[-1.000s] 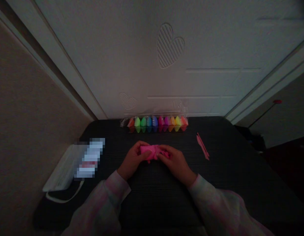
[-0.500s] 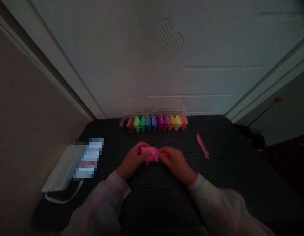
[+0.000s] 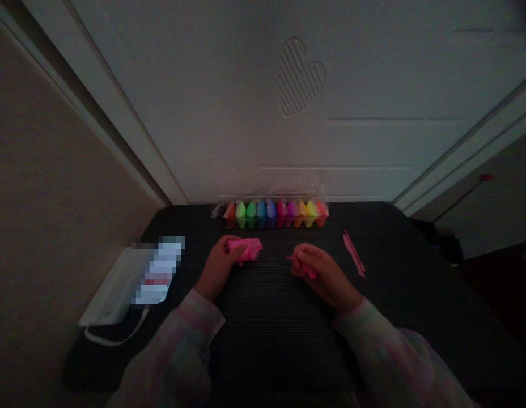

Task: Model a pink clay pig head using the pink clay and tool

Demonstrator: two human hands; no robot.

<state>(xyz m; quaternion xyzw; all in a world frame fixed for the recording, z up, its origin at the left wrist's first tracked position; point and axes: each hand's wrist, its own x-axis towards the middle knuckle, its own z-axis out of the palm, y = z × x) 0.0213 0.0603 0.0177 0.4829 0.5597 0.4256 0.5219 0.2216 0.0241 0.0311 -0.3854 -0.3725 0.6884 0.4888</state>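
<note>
My left hand [image 3: 216, 266] is closed around a lump of pink clay [image 3: 245, 248], held just above the dark ribbed table [image 3: 271, 317]. My right hand [image 3: 320, 272] sits apart from it to the right, fingers pinched on a smaller pink piece of clay [image 3: 305, 268]. A gap of bare table lies between the two hands. Behind them, along the table's far edge, stands a clear pack of coloured clay blocks [image 3: 275, 213] in a row.
Pink modelling tools [image 3: 353, 253] lie to the right of my right hand. A white packet with a loop [image 3: 118, 294] rests at the table's left edge. A white door with heart shapes [image 3: 301, 76] rises behind the table.
The hands were together on one pink lump. Now they have drawn apart, the left carrying the bigger lump leftward, the right holding a small piece torn from it.
</note>
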